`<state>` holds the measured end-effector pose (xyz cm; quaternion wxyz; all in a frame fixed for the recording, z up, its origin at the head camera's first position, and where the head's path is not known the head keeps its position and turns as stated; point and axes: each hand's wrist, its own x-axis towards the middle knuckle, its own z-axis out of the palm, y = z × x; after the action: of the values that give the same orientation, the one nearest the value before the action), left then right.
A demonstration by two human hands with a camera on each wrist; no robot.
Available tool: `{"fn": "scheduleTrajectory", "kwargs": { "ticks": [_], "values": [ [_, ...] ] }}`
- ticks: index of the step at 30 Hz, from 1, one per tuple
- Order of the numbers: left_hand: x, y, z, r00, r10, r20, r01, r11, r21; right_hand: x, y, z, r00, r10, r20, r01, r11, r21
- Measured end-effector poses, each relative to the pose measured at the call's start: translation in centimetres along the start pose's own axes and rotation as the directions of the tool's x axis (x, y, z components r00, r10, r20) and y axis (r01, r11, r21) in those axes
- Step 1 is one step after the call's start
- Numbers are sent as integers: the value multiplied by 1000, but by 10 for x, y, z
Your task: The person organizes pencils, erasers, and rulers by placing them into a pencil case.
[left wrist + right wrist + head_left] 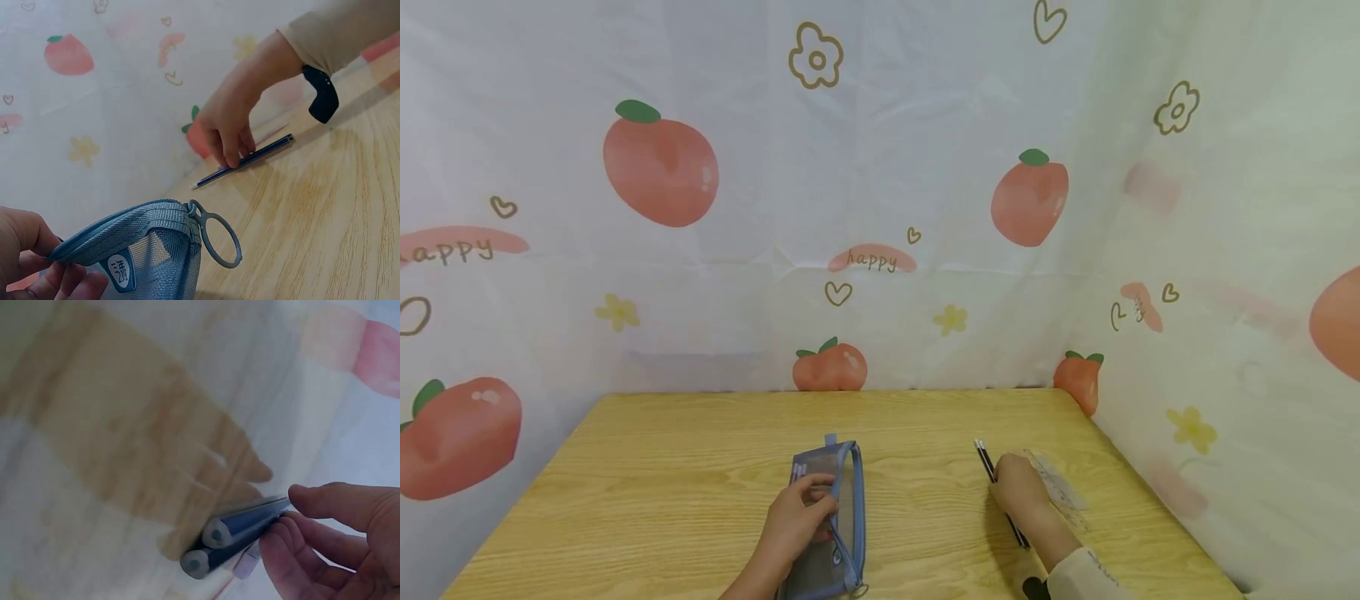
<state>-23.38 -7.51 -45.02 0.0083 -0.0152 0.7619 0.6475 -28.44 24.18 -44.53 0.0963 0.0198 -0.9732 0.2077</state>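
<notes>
A blue mesh pencil case (823,577) lies on the table with its zipped mouth gaping. My left hand (797,512) pinches the edge of that mouth between thumb and fingers, also seen in the left wrist view with the case's fabric band (169,219) and ring pull (222,240). Off to the right, my right hand (1021,487) holds two dark pencils (240,534) side by side between thumb and fingertips, close over the table. Their flat, unsharpened ends face the right wrist camera; white tips show at the far end in the head view.
A flat, see-through sheet or pouch with faint markings (1060,483) lies just right of my right hand. The wooden table (700,467) meets printed curtains (737,250) at its back and right side. A dark strap piece (322,94) hangs at the right wrist.
</notes>
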Motion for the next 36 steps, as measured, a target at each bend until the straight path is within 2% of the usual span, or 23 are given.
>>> {"fn": "scheduleTrajectory", "kwargs": {
  "ticks": [6,15,22,27,29,31,33,36],
  "values": [
    [0,0,-1,1000,5,14,-5,1000,-16,0,2,5,999,-9,-38,8,1000,-17],
    [0,0,0,1000,5,14,-4,1000,-23,-1,0,6,999,-20,-44,20,1000,-11],
    [0,0,0,1000,4,14,-4,1000,-26,1,2,9,1000,-8,-5,9,999,50],
    [0,0,0,1000,3,15,-2,1000,-25,3,1,11,1000,16,11,-16,998,56],
    [0,0,0,1000,2,17,-1,1000,-25,3,-1,11,1000,10,15,-11,996,91],
    [0,0,0,1000,1,20,-1,1000,-27,2,-4,11,999,12,41,-19,984,180],
    [0,0,-1,1000,1,22,0,1000,-28,2,-6,13,996,20,89,-45,957,285],
    [0,-1,-1,1000,4,23,-3,1000,-31,2,-10,15,983,43,178,-116,897,426]
  ]
}}
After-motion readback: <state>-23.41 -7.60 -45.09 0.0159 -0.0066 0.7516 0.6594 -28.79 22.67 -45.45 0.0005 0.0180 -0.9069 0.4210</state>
